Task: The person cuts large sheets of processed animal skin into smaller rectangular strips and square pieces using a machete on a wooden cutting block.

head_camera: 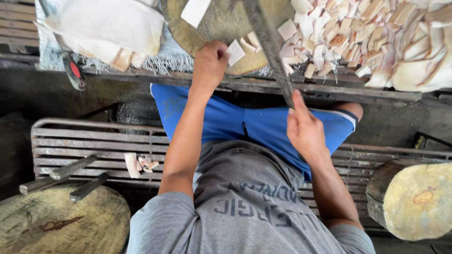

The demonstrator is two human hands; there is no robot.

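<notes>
My left hand (209, 63) is closed on a pale flat piece (234, 51) at the near edge of a round wooden chopping block (221, 23). My right hand (305, 129) grips the handle of a long dark blade (266, 40), which slants up across the block's right side. More pale cut pieces (249, 44) lie on the block beside my left hand. A large white slab (195, 11) rests at the block's far side. My blue shorts (245, 124) and grey shirt (245, 202) fill the middle below.
A heap of pale cut pieces (376, 37) covers the top right. A white sack (108, 23) and a red-and-black-handled tool (74, 70) lie top left. I sit on a slatted bench (84, 143). Wooden blocks stand lower left (56, 226), bearing metal blades (70, 176), and lower right (416, 200).
</notes>
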